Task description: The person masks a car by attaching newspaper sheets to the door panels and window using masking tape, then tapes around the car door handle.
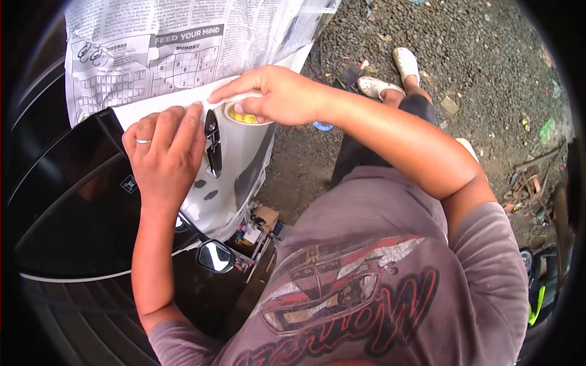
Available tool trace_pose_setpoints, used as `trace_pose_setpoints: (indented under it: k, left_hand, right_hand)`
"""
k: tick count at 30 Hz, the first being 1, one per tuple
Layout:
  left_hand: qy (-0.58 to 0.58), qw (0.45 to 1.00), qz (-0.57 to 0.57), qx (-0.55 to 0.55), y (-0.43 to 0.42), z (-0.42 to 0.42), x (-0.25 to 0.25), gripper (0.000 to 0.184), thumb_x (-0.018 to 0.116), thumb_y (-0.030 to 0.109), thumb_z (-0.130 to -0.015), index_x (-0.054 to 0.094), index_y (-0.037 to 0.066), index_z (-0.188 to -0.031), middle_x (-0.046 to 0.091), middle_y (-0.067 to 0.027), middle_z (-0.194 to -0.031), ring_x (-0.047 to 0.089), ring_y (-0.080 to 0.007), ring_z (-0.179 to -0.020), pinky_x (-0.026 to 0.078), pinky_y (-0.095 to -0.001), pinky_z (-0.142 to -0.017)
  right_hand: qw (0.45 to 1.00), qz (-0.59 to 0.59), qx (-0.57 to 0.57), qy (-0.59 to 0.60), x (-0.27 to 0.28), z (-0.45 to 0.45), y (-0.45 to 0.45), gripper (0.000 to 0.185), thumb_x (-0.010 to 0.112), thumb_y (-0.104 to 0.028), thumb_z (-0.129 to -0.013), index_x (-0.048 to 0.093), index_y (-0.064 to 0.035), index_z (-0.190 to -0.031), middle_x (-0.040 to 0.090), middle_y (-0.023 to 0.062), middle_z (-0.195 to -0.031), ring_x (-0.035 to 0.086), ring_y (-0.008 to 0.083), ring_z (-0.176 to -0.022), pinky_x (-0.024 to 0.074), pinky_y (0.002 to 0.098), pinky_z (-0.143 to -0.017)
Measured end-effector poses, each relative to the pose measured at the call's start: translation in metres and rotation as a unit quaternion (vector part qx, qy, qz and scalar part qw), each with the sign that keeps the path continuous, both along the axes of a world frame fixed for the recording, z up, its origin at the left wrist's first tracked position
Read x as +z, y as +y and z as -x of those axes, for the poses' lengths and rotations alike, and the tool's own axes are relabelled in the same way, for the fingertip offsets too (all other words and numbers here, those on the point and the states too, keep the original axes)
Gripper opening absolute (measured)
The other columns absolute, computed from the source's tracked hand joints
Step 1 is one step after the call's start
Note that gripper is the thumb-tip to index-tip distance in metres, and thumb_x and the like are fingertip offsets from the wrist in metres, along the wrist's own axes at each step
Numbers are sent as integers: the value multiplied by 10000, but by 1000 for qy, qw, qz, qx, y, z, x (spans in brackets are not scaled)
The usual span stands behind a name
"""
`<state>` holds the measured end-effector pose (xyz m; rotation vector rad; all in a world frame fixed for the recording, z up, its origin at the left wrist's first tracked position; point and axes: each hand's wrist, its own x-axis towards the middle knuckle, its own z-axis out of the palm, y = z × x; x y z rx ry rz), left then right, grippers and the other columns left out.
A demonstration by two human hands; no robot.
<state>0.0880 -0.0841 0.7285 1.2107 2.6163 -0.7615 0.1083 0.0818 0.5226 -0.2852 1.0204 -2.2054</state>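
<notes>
My right hand is closed around a roll of masking tape, with yellow print showing inside its core. Its index finger reaches toward my left hand along the white edge under the newspaper. My left hand, with a ring on one finger, lies palm down on that edge, fingers extended and pressed to the surface. Between the hands sits a black door handle on a white car panel with grey patches. The underside of the left fingers is hidden.
Dark glass and a side mirror lie to the left and below. Gravel ground spreads at the right, with litter and feet in pale clogs. A small cardboard box sits below the panel.
</notes>
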Motion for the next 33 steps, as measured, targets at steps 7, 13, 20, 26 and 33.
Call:
trace_pose_setpoints:
  k: [7, 13, 20, 26, 33]
  left_hand:
    - [-55, 996, 46, -46, 12, 10, -2, 432, 782, 144, -832, 767, 198, -1260, 691, 56, -1094, 622, -182, -1033, 390, -411, -976]
    - [-36, 991, 67, -107, 6, 11, -10, 385, 758, 154, -855, 772, 197, -1237, 692, 32, -1082, 644, -206, -1042, 391, -407, -988]
    - [15, 974, 74, -215, -19, 17, -19, 316, 707, 170, -927, 821, 215, -1218, 720, 23, -1043, 634, -208, -1032, 395, -380, -983]
    - [14, 972, 56, -228, -21, 13, -23, 328, 708, 136, -905, 825, 188, -1207, 692, -6, -978, 598, -218, -970, 390, -367, -970]
    - [6, 978, 73, -194, -13, 10, -22, 319, 671, 67, -888, 817, 98, -1170, 688, -53, -965, 574, -231, -941, 391, -361, -963]
  right_hand:
    - [986, -3, -94, 140, -25, -6, -17, 414, 648, -57, -1033, 735, -115, -1433, 761, 66, -1330, 703, 146, -1084, 582, 320, -975]
    - [971, 67, -205, 105, -39, -32, -51, 382, 678, -104, -1013, 702, -94, -1394, 752, 79, -1309, 719, 189, -1088, 580, 353, -969]
    - [914, 65, -379, 131, -60, -53, -103, 313, 705, -275, -1007, 832, -192, -1280, 818, 167, -1170, 771, 281, -1062, 565, 376, -991]
    - [884, 59, -431, 173, -72, -54, -112, 340, 654, -149, -1047, 781, -87, -1357, 817, 134, -1248, 748, 174, -1144, 547, 314, -1062]
    - [876, 45, -441, 191, -72, -57, -115, 328, 643, -150, -1001, 812, -118, -1281, 804, 189, -1180, 765, 342, -1101, 577, 403, -1024]
